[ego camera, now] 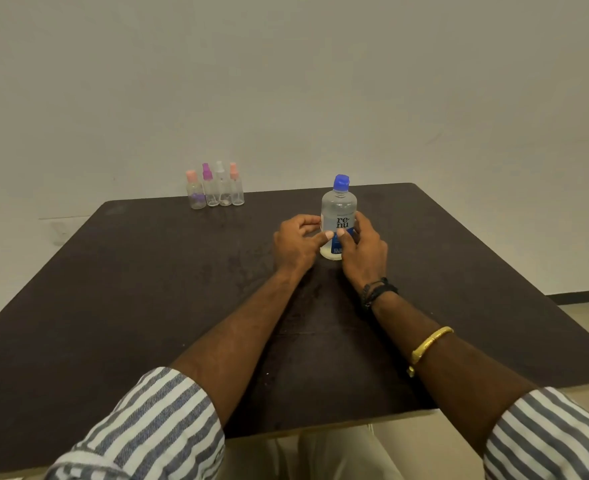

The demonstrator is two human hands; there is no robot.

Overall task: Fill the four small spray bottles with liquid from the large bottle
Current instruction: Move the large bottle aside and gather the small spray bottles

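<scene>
Left hand (296, 245) and right hand (365, 252) seemingly grip the upright large bottle (339, 204).

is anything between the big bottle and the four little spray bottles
Nothing visible. The large bottle, gripped by the left hand and right hand, stands apart from the four small spray bottles, with only bare table between.

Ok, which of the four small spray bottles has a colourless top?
The small clear plastic spray bottle third from the left; the left-end bottle and right-end bottle have pink tops, the second bottle magenta.
</scene>
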